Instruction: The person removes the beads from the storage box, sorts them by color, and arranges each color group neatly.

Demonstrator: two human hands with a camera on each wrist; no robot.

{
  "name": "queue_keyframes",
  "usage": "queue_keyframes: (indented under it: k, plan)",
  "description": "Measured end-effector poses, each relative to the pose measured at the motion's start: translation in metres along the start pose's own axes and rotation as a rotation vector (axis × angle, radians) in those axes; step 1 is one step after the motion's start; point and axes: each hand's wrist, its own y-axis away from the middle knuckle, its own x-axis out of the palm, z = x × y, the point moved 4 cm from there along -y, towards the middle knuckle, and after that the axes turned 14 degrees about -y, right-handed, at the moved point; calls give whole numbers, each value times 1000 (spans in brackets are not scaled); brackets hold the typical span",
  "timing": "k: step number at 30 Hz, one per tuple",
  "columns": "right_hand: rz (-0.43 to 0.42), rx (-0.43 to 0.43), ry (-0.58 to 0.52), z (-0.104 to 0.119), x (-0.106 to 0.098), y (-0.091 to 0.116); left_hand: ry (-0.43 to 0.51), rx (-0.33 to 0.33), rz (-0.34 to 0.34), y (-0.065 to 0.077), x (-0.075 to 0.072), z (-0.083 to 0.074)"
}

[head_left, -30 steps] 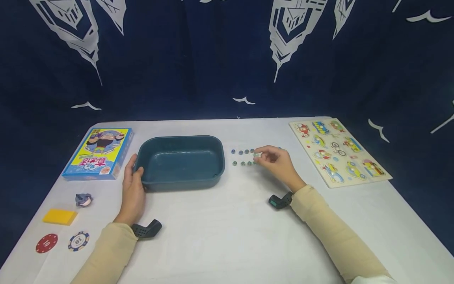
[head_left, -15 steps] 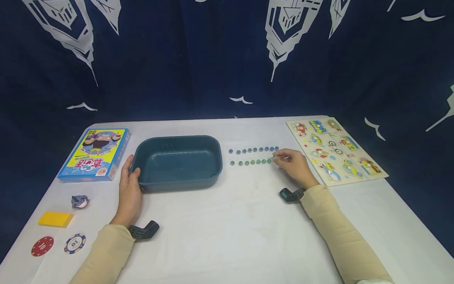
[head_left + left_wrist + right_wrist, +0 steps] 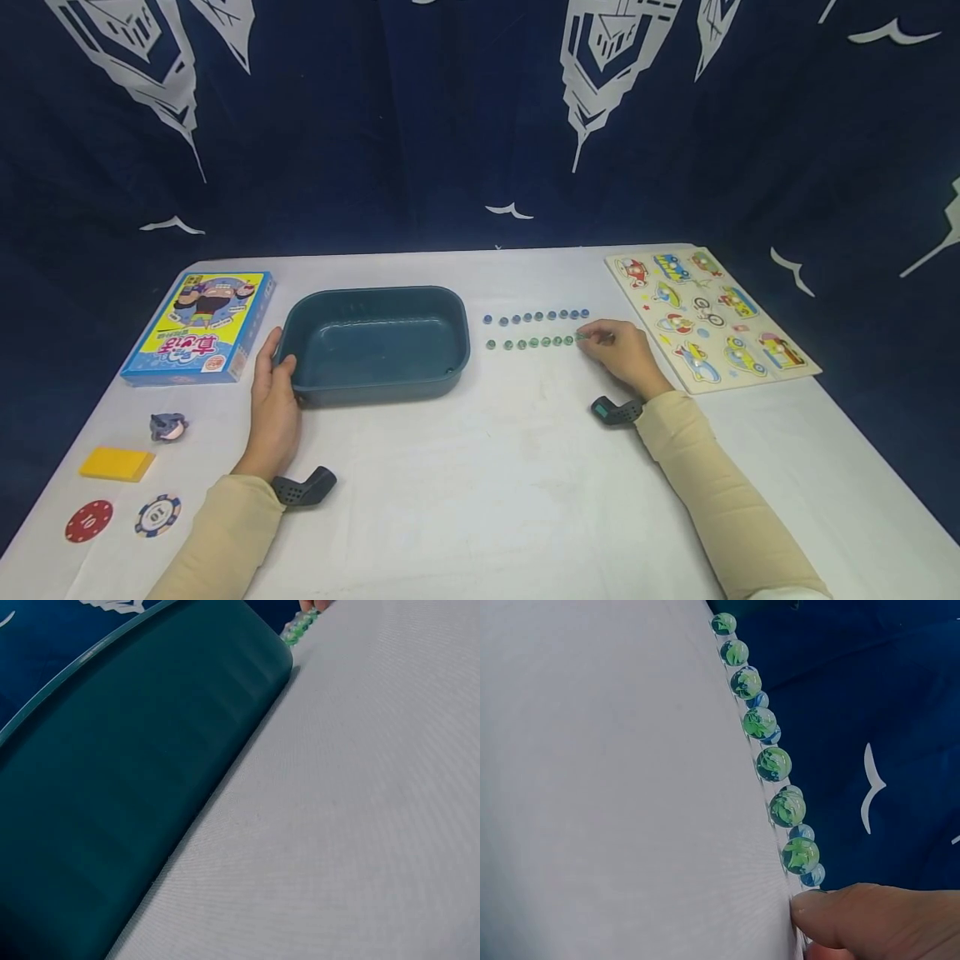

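Observation:
A dark teal plastic basin [image 3: 375,390] stands on the white table. My left hand [image 3: 272,412] holds its left end, thumb at the rim and fingers along the outer side. That hand is out of sight in the left wrist view, where the basin's wall [image 3: 150,765] fills the left. Right of the basin lie a row of green glass marbles [image 3: 534,342] and, behind it, a row of blue marbles [image 3: 538,317]. At the right end of the green row, my right hand [image 3: 621,354] pinches a green marble [image 3: 582,337]. In the right wrist view the thumb [image 3: 877,915] hides that marble.
A flat wooden picture puzzle [image 3: 708,321] lies at the right. On the left are a blue-yellow box [image 3: 202,325], a small shark figure [image 3: 168,427], a yellow block [image 3: 116,464], a red chip [image 3: 89,521] and a white-blue chip [image 3: 158,516]. A dark blue curtain [image 3: 360,125] hangs behind the table.
My right hand has moved right along the rows to the green row's end, then dipped slightly there, uncovering more marbles. My left hand stays at the basin. The head view has shifted a little.

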Motion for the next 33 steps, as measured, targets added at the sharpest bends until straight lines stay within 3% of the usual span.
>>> queue_keyframes:
  k: [18,23,26,33]
  plan:
    - [7,10,13,1,0,0,11,-14,3,-2,-1,1]
    - [54,51,-41,5,-2,2,30,-9,2,-2,0,1]
    - [96,58,-55,13,-3,3,64,-8,1,-1,0,2]
    - [108,-47,-60,51,-7,3,89,0,1,-1,0,1]
